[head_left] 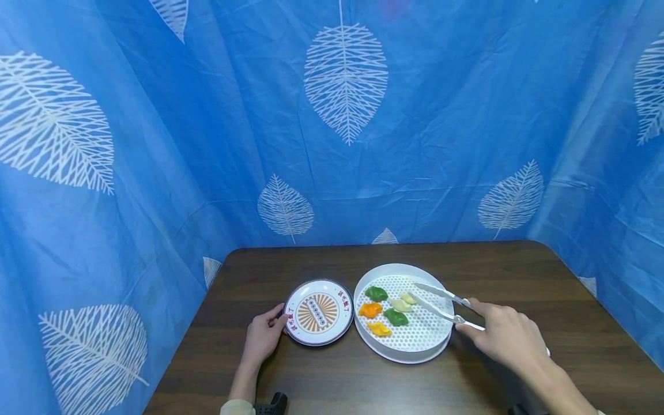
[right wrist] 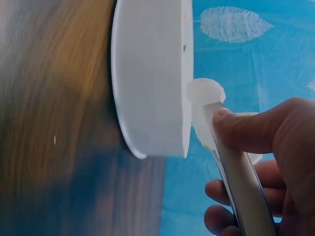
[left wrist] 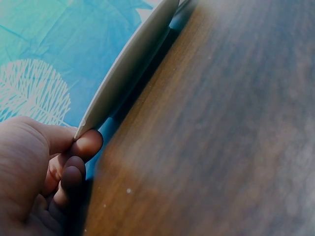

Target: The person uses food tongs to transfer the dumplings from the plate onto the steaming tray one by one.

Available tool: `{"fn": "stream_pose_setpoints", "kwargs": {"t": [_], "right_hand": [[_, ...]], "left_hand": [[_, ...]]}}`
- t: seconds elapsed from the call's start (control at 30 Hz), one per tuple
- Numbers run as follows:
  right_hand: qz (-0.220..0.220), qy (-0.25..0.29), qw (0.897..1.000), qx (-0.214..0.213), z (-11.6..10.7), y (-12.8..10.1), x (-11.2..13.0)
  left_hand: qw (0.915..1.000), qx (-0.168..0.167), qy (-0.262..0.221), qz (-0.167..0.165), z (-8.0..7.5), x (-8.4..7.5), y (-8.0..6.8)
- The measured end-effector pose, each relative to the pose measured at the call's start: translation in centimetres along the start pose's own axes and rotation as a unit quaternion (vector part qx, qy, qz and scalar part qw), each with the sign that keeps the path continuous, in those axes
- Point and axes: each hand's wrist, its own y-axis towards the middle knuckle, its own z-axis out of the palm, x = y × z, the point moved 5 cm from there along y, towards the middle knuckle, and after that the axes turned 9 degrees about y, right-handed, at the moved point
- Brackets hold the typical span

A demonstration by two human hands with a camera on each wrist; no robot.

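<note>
My left hand pinches the left rim of a white plate printed with orange rays and red characters; in the left wrist view the rim sits between thumb and fingers. In my right hand is a pair of tongs, its two arms spread apart. Their tips reach over a round white steamer basket with a perforated base. Nearest the tips lie two pale dumplings. Two green dumplings, an orange dumpling and a yellow dumpling lie farther left.
Plate and basket stand side by side on a dark wooden table. A blue cloth with white leaf prints hangs behind the table and along both sides. Each wrist has a dark strap, the left strap at the bottom edge.
</note>
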Motion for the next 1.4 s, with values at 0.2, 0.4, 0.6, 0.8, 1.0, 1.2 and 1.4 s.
{"fn": "stream_pose_setpoints", "kwargs": {"t": [0.2, 0.4, 0.6, 0.8, 1.0, 1.2, 1.4], "right_hand": [[0.008, 0.03, 0.999, -0.011, 1.0, -0.8, 1.3], [-0.005, 0.076, 0.996, -0.043, 2.3, -1.6, 3.5], [-0.01, 0.117, 0.992, -0.044, 3.8, -2.5, 5.8], [-0.028, 0.158, 0.984, -0.084, 4.6, -3.4, 8.3], [-0.063, 0.181, 0.972, -0.134, 5.9, -4.3, 10.6], [-0.034, 0.223, 0.972, -0.072, 8.0, -4.8, 12.5], [-0.042, 0.208, 0.976, -0.04, 9.7, -5.0, 14.2]], "left_hand": [[1.0, -0.001, 0.0, 0.003, -0.1, -0.1, 0.0], [1.0, 0.003, -0.006, -0.002, 0.0, 0.1, -0.1], [1.0, 0.003, -0.005, 0.0, 0.0, 0.1, 0.0], [1.0, -0.004, 0.0, 0.008, -0.1, -0.2, 0.0], [0.9999, -0.009, 0.006, 0.014, -0.2, -0.3, -0.1], [0.9998, -0.01, 0.007, 0.014, -0.1, -0.3, 0.0], [1.0, -0.003, 0.006, 0.007, 0.0, -0.2, 0.0]]}}
